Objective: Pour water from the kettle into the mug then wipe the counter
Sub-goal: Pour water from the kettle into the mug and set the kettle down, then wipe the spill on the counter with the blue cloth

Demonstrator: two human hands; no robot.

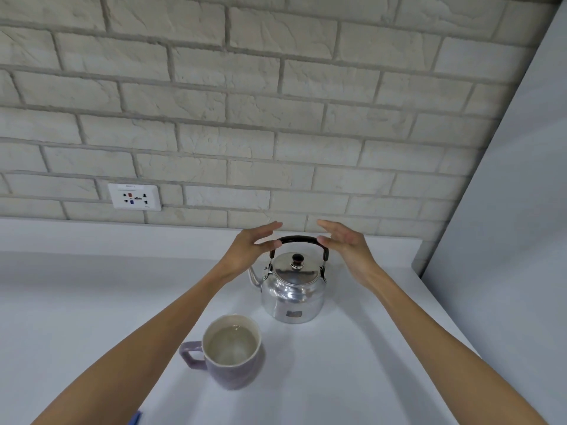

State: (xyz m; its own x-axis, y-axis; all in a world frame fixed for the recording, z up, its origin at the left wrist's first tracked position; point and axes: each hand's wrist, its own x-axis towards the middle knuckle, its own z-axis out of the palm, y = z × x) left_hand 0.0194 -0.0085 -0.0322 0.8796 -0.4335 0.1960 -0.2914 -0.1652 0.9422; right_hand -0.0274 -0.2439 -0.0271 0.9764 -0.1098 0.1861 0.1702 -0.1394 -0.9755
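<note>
A shiny metal kettle (293,292) with a black arched handle and a black lid knob stands upright on the white counter (368,348), its spout pointing left. A lilac mug (231,352) sits in front of it, handle to the left, with water inside. My left hand (250,250) hovers at the left end of the kettle's handle, fingers spread, its thumb close to or touching the handle. My right hand (345,243) is open at the right end of the handle, fingertips near it. Neither hand grips anything.
A brick-pattern wall rises behind the counter, with a white socket plate (135,196) low on the left. A plain grey wall panel (506,225) bounds the counter on the right. A small blue thing (136,418) peeks in at the bottom edge.
</note>
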